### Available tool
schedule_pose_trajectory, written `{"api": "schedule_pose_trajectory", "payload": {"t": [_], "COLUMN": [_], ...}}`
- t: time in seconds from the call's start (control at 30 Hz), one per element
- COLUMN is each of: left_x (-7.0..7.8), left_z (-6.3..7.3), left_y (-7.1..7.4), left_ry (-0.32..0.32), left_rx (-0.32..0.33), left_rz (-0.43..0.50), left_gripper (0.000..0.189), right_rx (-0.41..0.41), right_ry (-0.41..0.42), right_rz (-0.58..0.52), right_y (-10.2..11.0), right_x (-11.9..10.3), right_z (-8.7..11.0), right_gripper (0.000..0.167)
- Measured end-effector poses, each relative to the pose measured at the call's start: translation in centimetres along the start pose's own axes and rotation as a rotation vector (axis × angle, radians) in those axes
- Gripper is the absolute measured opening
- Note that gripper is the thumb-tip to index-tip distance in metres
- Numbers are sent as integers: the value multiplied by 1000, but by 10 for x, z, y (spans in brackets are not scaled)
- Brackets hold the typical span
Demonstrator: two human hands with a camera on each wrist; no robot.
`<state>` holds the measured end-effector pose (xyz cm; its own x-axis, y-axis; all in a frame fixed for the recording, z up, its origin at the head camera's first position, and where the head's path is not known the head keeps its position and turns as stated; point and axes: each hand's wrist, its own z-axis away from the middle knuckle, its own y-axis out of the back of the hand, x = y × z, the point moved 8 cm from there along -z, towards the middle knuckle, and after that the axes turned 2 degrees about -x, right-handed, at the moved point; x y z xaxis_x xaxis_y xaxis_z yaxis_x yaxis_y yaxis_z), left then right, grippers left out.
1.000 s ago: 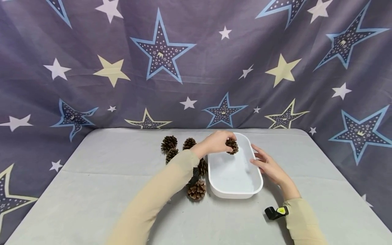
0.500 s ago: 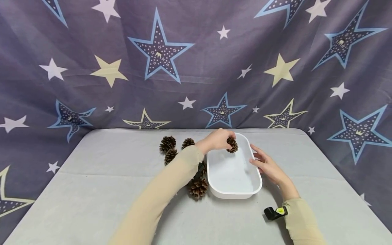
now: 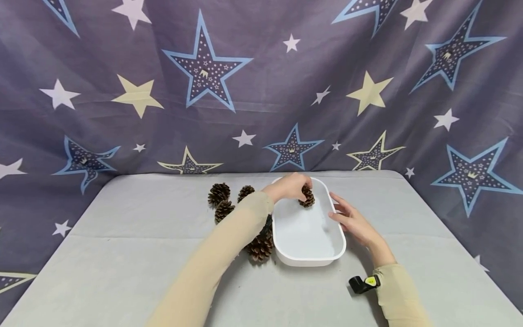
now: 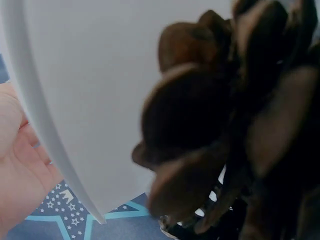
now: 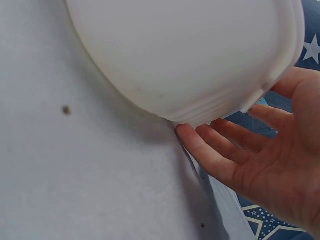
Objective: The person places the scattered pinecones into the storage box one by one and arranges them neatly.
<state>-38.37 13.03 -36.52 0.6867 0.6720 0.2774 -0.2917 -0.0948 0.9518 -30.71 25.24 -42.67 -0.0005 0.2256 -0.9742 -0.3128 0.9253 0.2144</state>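
Observation:
In the head view my left hand point(image 3: 291, 185) pinches a brown pine cone point(image 3: 307, 197) inside the far end of a white tub point(image 3: 309, 262). On the tub's right side, my right hand point(image 3: 354, 222) rests its fingertips and thumb near the rim. The right wrist view shows this right hand point(image 5: 272, 160) with fairly straight fingers touching the outer wall of the tub point(image 5: 175, 60). A dark pine cone point(image 4: 195, 110) fills much of the left wrist view, close to the lens; my left fingers do not show there.
Several pine cones lie left of the tub, such as a back-left cone point(image 3: 219, 194) and a front cone point(image 3: 260, 247). My left forearm point(image 3: 220, 254) partly covers them. A starry curtain point(image 3: 253, 91) hangs behind the grey-covered table point(image 3: 122, 259).
The left hand and its pine cone stay over the tub's far end, the cone a little lower now. The right hand keeps its place. The whole view has shifted slightly.

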Motion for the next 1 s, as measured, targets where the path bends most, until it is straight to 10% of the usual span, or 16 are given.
{"api": "schedule_pose_trajectory", "payload": {"t": [1.0], "left_x": [-6], "left_z": [-5], "left_y": [-3], "left_ry": [13], "left_rx": [-1], "left_rz": [23], "left_gripper": [41], "right_rx": [-5], "right_ry": [6], "right_rz": [5], "right_y": [-1], "right_x": [-2], "right_z": [0], "right_gripper": [68]}}
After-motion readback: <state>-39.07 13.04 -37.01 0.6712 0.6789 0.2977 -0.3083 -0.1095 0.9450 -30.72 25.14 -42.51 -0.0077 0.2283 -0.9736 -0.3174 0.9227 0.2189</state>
